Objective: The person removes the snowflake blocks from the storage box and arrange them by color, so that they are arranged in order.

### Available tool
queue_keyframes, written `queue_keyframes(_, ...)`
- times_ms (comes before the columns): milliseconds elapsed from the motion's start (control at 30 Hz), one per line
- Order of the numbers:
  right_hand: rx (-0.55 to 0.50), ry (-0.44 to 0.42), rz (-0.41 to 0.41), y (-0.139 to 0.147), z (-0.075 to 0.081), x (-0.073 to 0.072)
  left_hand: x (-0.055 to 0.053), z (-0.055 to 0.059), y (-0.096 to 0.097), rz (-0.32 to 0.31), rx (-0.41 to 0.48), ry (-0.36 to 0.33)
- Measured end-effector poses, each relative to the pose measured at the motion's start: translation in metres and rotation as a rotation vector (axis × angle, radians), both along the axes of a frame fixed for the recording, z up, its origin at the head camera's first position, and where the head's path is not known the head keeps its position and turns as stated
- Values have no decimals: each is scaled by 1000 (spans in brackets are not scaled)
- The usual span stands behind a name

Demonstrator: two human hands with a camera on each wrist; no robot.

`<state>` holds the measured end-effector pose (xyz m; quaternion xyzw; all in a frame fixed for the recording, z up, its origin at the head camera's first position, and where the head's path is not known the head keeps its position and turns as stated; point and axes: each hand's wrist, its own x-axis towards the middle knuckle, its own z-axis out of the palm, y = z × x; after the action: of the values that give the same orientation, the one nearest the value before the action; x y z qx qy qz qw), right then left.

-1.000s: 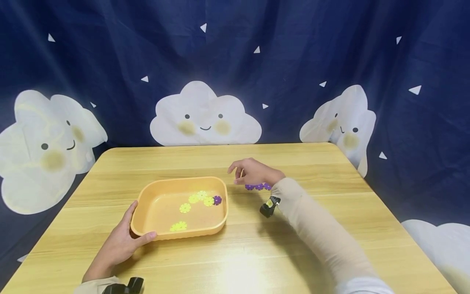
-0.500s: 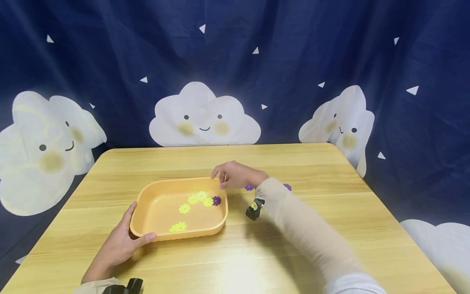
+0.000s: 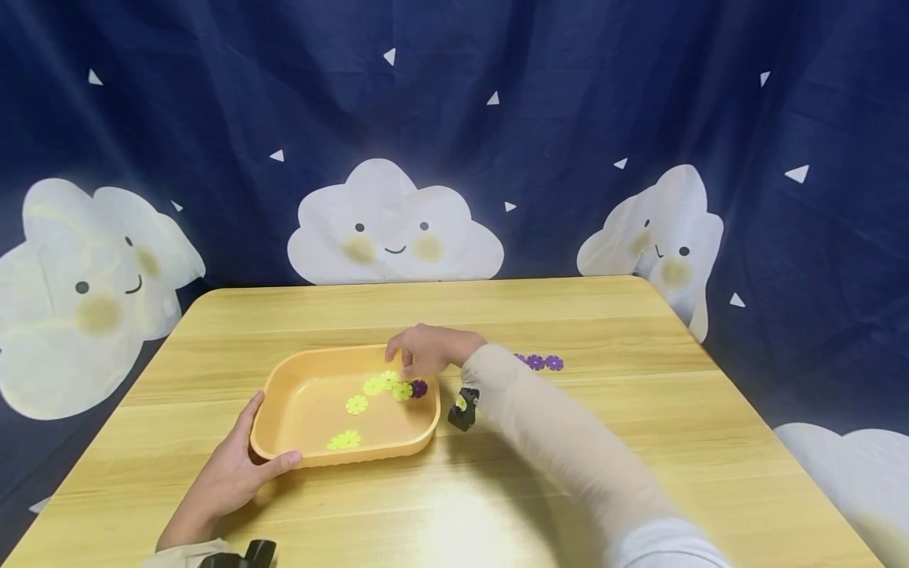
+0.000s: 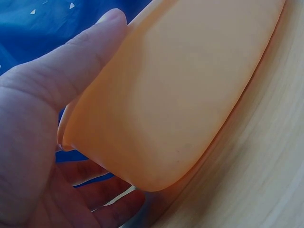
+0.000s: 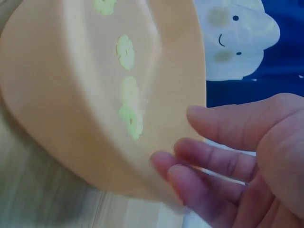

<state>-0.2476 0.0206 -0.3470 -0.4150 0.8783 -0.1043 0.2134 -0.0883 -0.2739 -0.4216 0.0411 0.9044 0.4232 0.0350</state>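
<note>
An orange plastic basin stands on the table, left of centre. My left hand grips its near left corner, thumb over the rim; in the left wrist view, the fingers reach around the wall. Inside lie several yellow flower-shaped plastic pieces and a purple flower-shaped piece near the right end. Over the far right rim hangs my right hand, fingers loosely bent. In the right wrist view, that hand shows a gap between thumb and fingers, with nothing in it.
A short row of purple flower-shaped pieces lies on the wooden table right of the basin, partly hidden by the right sleeve. A dark blue curtain with cloud prints hangs behind the table's far edge.
My right hand has moved left from beside the purple pieces to over the basin's right end. More of the purple row's right end shows. The left hand keeps its grip.
</note>
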Motion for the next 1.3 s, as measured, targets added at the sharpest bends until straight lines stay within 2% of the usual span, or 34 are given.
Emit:
queue_keyframes(200, 119, -74, -101, -14, 1, 5, 1, -1, -1, 2, -8, -5)
queue_keyframes(433, 133, -276, -217, -23, -6, 11, 3, -2, 0, -2, -6, -2)
queue_keyframes(600, 138, -318, -243, -29, -9, 12, 1, -1, 0, -2, 9, 7)
queue_keyframes(767, 121, -334, -208, -37, -11, 12, 1, -1, 0, -7, 7, 17)
queue_keyframes(1000, 25, -407, -135, -44, -16, 9, 2, -1, -2, -9, -10, 11)
queue_keyframes(1233, -41, -387, -37, -44, -22, 4, 2, 0, -1, -9, -24, 13)
queue_keyframes(1300, -22, -341, -7, -44, -23, 2, 1, 0, -1, -9, -24, 12)
